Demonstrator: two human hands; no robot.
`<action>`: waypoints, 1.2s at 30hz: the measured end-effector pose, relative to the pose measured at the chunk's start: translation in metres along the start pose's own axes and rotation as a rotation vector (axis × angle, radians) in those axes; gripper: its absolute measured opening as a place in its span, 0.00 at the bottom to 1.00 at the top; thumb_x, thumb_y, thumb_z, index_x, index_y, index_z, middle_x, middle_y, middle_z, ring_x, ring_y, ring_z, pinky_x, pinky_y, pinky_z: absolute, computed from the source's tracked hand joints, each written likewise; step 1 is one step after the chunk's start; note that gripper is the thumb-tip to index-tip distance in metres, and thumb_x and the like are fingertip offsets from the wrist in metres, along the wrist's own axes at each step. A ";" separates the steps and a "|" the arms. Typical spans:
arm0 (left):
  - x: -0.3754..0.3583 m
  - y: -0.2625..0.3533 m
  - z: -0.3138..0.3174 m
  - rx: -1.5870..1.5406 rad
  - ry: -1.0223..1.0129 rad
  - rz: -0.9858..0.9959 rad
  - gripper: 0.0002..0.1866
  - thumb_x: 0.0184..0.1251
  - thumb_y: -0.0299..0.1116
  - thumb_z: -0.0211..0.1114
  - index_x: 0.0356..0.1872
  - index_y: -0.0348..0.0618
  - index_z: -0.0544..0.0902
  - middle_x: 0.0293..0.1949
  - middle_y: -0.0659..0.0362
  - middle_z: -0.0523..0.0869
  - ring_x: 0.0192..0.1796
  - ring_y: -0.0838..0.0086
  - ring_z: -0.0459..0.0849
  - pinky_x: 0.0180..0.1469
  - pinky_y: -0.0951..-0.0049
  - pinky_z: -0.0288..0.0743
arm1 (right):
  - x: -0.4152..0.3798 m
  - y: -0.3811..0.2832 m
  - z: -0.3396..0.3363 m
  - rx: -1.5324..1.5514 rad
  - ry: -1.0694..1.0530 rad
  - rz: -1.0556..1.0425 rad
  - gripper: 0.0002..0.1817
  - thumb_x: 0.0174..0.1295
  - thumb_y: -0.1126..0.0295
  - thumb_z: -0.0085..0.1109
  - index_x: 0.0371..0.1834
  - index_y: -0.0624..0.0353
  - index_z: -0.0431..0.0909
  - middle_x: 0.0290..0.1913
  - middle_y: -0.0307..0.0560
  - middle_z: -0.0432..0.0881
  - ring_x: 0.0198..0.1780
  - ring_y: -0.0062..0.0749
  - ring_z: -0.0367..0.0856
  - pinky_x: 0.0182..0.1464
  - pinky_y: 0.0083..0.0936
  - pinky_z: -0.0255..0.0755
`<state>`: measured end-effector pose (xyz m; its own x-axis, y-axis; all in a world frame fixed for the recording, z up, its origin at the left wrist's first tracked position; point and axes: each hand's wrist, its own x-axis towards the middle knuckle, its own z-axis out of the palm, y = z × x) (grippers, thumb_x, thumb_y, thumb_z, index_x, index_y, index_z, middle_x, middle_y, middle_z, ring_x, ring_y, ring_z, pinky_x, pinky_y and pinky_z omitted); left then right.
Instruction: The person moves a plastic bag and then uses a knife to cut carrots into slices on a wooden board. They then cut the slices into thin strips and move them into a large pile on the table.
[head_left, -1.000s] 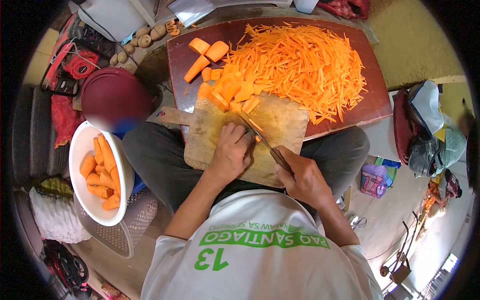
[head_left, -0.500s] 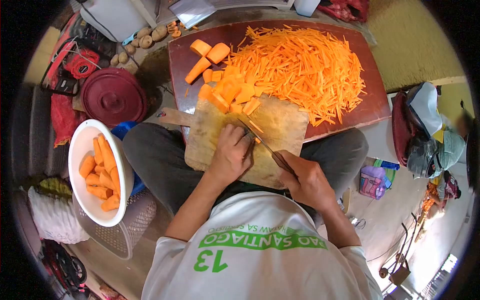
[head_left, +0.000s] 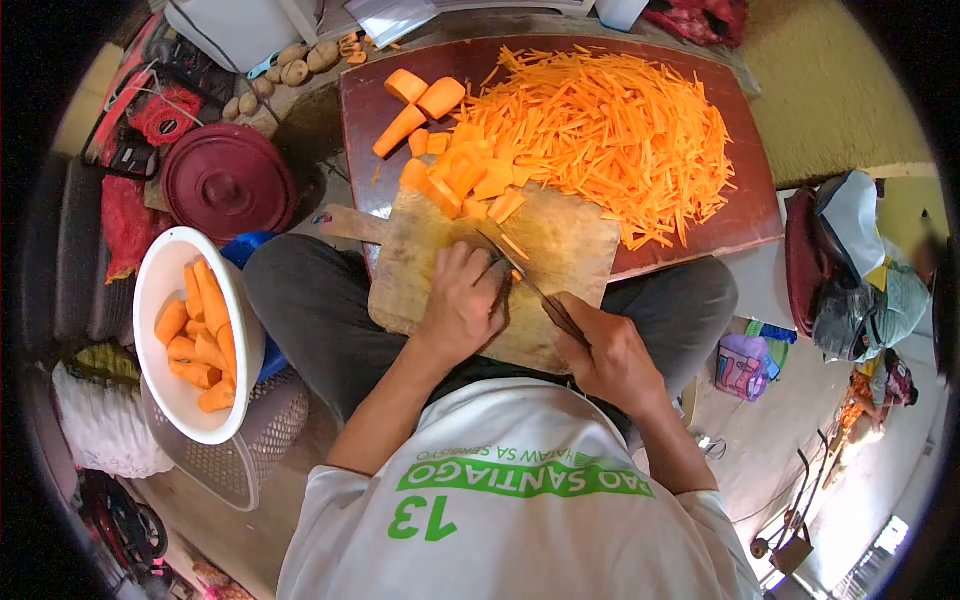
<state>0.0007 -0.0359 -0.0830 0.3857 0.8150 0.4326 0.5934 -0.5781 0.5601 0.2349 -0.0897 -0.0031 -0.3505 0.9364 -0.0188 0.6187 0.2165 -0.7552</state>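
My right hand (head_left: 617, 352) grips the handle of a knife (head_left: 522, 270), whose blade slants up and left across the wooden cutting board (head_left: 568, 240). The curled fingers of my left hand (head_left: 464, 302) press down on a carrot piece (head_left: 516, 275) beside the blade. Most of that piece is hidden under the fingers; a bit of orange shows at the blade. A thin carrot strip (head_left: 514, 246) lies just beyond the knife. Carrot slices (head_left: 465, 170) are heaped at the board's far edge, next to a large pile of carrot sticks (head_left: 610, 140).
The board partly rests on a dark red table (head_left: 755, 180). Peeled carrot chunks (head_left: 400, 130) sit at its far left. To my left, a white basin (head_left: 150, 335) holds several peeled carrots, near a maroon lidded container (head_left: 225, 185). Potatoes (head_left: 295, 72) lie on the floor behind.
The view has shifted slightly. Both hands keep almost the same position on the board, with the knife still beside the left fingers.
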 end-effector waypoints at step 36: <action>-0.004 -0.001 0.004 0.025 0.008 0.015 0.16 0.52 0.25 0.76 0.44 0.33 0.89 0.44 0.49 0.80 0.51 0.50 0.78 0.57 0.50 0.72 | 0.008 -0.001 0.001 0.054 -0.020 0.017 0.18 0.73 0.76 0.65 0.63 0.66 0.81 0.37 0.64 0.85 0.37 0.65 0.86 0.41 0.44 0.79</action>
<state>0.0014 -0.0383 -0.0888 0.3891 0.8058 0.4465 0.6052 -0.5890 0.5356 0.2307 -0.0823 -0.0037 -0.3546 0.9340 -0.0441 0.5858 0.1851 -0.7890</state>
